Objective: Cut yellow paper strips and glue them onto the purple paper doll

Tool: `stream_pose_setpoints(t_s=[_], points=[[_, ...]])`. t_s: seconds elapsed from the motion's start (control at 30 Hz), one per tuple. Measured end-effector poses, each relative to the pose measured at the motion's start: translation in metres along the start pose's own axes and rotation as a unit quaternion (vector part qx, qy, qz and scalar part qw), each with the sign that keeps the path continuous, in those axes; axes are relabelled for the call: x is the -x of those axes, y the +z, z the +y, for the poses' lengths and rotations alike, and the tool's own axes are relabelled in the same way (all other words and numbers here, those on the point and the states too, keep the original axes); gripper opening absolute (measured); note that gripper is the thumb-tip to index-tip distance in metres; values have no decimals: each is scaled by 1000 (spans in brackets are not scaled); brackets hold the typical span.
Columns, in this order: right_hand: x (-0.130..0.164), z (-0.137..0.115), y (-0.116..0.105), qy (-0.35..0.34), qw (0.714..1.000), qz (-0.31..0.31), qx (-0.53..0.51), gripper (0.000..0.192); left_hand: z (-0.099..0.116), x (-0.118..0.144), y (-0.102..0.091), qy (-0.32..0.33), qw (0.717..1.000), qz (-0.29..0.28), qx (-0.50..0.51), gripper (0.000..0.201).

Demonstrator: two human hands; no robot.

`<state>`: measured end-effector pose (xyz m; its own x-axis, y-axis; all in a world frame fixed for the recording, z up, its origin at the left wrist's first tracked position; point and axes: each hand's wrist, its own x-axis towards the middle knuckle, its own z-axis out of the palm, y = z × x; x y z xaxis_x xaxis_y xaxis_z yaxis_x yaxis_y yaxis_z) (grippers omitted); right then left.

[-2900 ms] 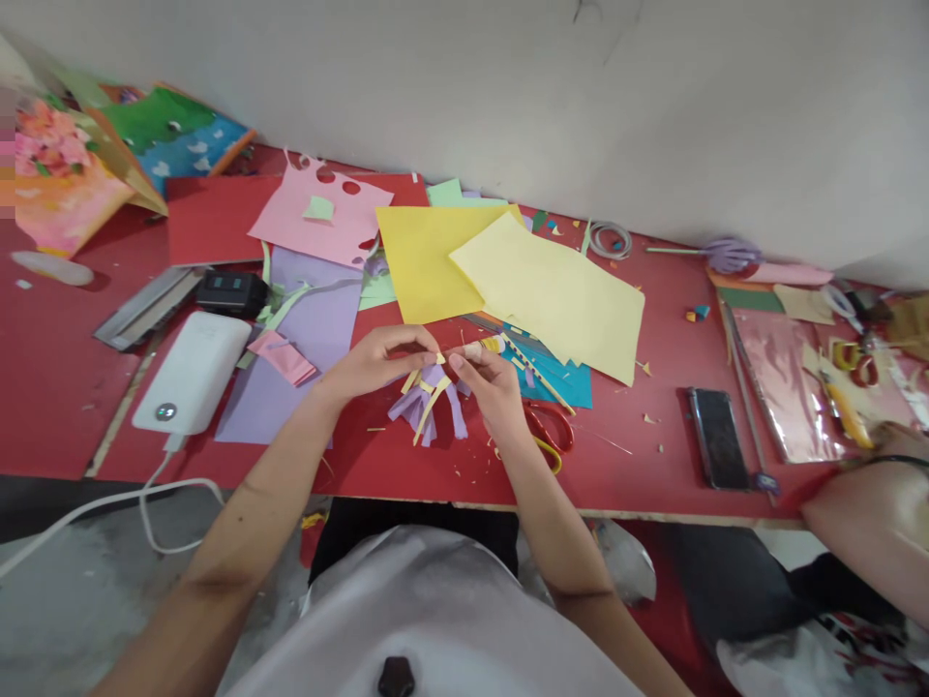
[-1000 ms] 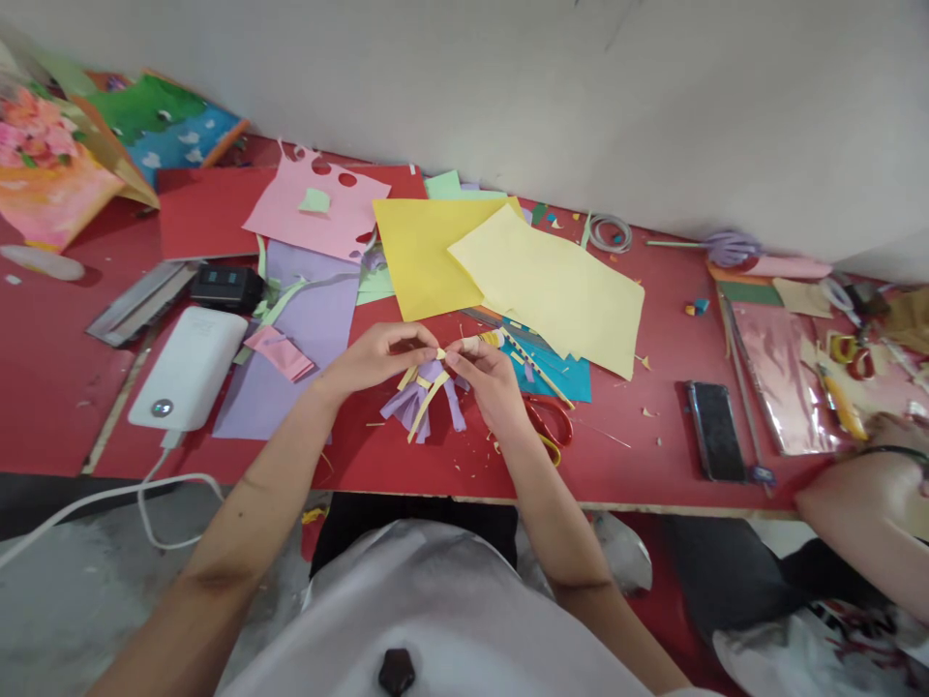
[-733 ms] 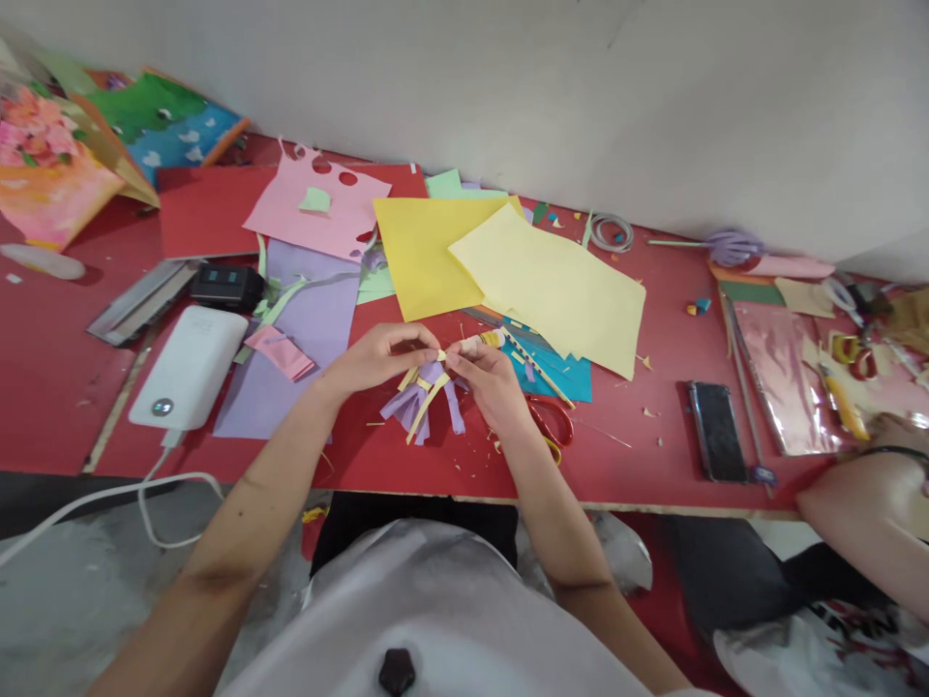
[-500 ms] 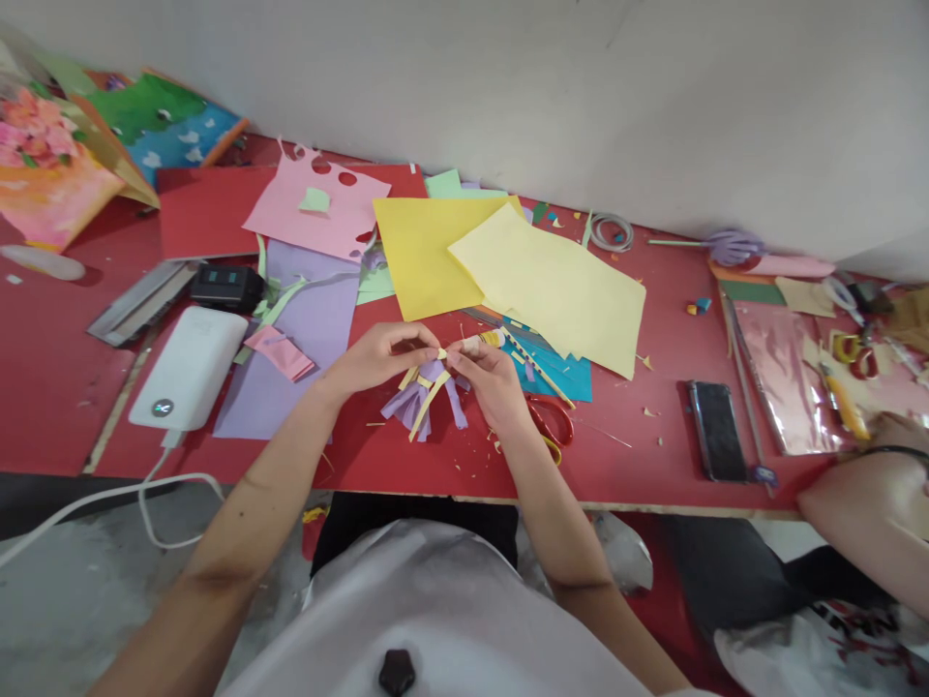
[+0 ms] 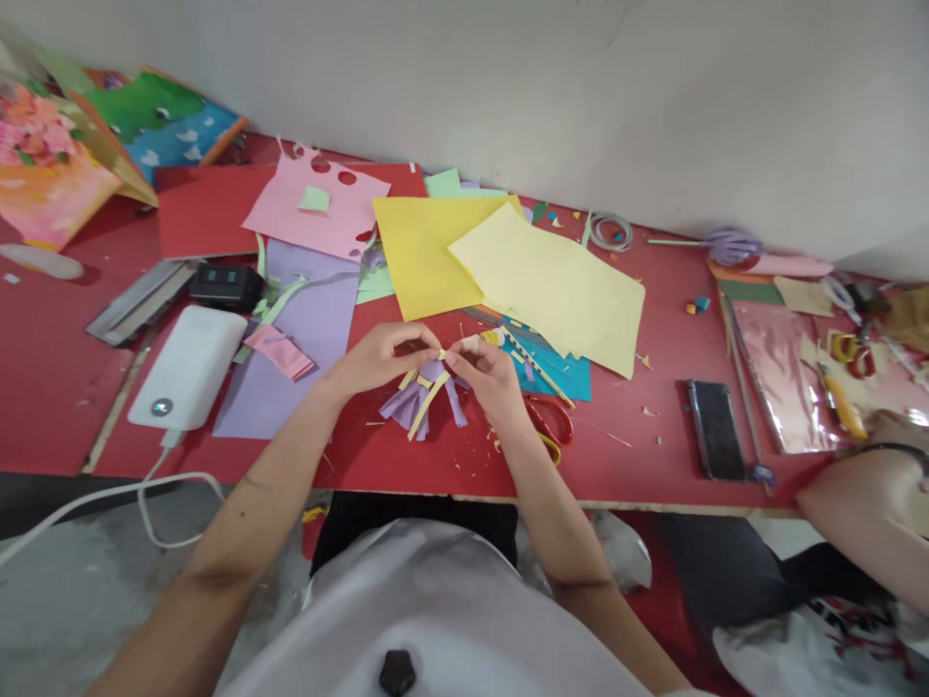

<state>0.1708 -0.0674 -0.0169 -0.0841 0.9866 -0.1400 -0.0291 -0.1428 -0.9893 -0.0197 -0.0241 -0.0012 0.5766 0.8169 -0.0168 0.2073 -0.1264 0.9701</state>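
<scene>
Two yellow sheets (image 5: 508,266) (scissors (image 5: 548,426) nearby) beyond hands (image 5: 435,363)

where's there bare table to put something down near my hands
Bare red table lies between the scissors and the phone, dotted only with small scraps. Another open strip sits far left, beyond the white power bank. Behind the left hand and right hand, which pinch a purple and yellow paper tassel, overlapping paper sheets crowd the surface.

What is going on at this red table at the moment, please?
A person's left hand and right hand together pinch a small bundle of purple and yellow paper strips just above the red table. Red scissors lie by the right hand, yellow sheets behind.
</scene>
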Motion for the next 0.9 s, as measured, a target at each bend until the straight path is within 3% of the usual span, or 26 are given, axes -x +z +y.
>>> stream_pose_setpoints(t_s=[0.33,0.5,0.67,0.9], points=[[0,1,3,-12,998,16,61,26,-2,-1,-2,-34,999,35,2,28],[0,2,4,-20,998,19,56,20,-6,-1,-3,-58,997,34,44,28],[1,1,4,-72,995,67,-11,12,-9,-2,-1,-97,989,55,97,27],[-3,7,3,-78,995,65,-23,25,-12,-4,-1,-98,986,71,118,31]])
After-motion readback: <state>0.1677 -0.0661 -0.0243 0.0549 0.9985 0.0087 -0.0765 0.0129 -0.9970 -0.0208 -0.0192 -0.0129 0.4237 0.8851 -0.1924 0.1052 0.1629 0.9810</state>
